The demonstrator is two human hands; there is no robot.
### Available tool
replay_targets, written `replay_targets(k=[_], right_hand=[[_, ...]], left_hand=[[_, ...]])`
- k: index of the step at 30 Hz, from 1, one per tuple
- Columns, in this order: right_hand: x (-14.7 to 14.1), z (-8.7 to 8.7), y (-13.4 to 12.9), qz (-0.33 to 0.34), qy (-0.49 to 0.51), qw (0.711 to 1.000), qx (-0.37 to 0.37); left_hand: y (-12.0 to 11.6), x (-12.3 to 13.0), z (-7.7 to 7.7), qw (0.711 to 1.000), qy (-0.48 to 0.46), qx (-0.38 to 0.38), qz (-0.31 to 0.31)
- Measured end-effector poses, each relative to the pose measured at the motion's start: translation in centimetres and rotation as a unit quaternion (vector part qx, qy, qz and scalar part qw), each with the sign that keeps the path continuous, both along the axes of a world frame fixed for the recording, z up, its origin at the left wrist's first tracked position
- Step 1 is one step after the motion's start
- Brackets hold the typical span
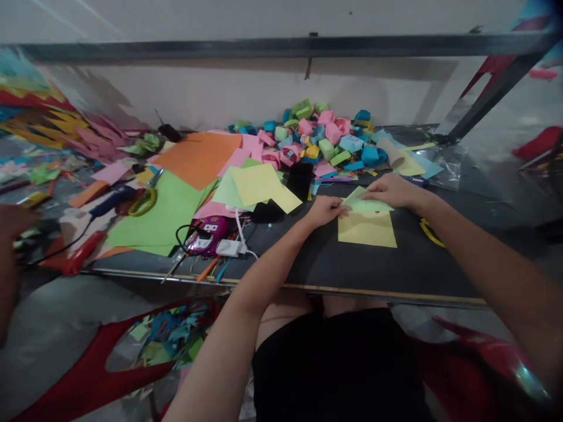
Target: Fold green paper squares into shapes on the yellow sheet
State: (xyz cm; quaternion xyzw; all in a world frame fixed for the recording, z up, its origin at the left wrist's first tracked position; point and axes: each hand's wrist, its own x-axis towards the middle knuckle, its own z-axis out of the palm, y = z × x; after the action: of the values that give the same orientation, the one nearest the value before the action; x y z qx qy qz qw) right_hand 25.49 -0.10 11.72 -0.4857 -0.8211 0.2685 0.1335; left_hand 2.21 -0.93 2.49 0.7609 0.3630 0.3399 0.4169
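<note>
A light green sheet of paper [367,205], partly folded over, sits above a square yellow sheet of paper [368,230] on the dark table. My left hand [326,211] pinches the green paper's left corner with fingers closed. At its upper edge, my right hand [391,192] grips the same paper between thumb and fingers. Some of the green paper is hidden behind my fingers. Under my right forearm, a yellow scissors handle [431,232] shows on the table.
Folded coloured paper pieces [325,138] are heaped at the back. To the left lie orange paper [200,155], green sheets [165,217], yellow-handled scissors [143,201] and a purple power strip [213,231] with cords. Another person's arm [13,246] is at far left. A metal bar [264,48] crosses above.
</note>
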Motion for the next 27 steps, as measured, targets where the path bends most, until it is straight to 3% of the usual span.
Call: replay_targets(k=[7, 11, 13, 16, 19, 24, 27], right_hand=[[1.2, -3.5, -1.4, -0.064, 0.08, 0.991, -0.088], [0.2, -5.4, -3.1, -0.133, 0.158, 0.973, -0.103], [-0.2, -6.0, -3.6, -0.114, 0.213, 0.959, -0.149], [-0.1, -6.7, -3.5, -0.078, 0.284, 0.929, -0.223], [0.5, -7.3, -3.0, -0.09, 0.324, 0.908, -0.251], [2.0, -7.8, -2.5, -0.13, 0.35, 0.895, -0.246], [2.7, -7.7, -2.5, -0.133, 0.344, 0.899, -0.237]], left_hand=[[1.2, -1.1, 0.0, 0.985, -0.03, -0.153, -0.073], [1.1, -2.3, 0.2, 0.984, 0.02, -0.163, -0.069], [0.9, -2.7, 0.4, 0.986, 0.034, -0.157, -0.052], [0.8, -3.1, 0.7, 0.986, 0.029, -0.163, -0.031], [1.1, -3.2, 0.8, 0.982, 0.028, -0.182, -0.037], [1.7, -3.9, 1.1, 0.964, 0.023, -0.235, -0.123], [1.8, -4.2, 1.4, 0.963, 0.042, -0.234, -0.128]])
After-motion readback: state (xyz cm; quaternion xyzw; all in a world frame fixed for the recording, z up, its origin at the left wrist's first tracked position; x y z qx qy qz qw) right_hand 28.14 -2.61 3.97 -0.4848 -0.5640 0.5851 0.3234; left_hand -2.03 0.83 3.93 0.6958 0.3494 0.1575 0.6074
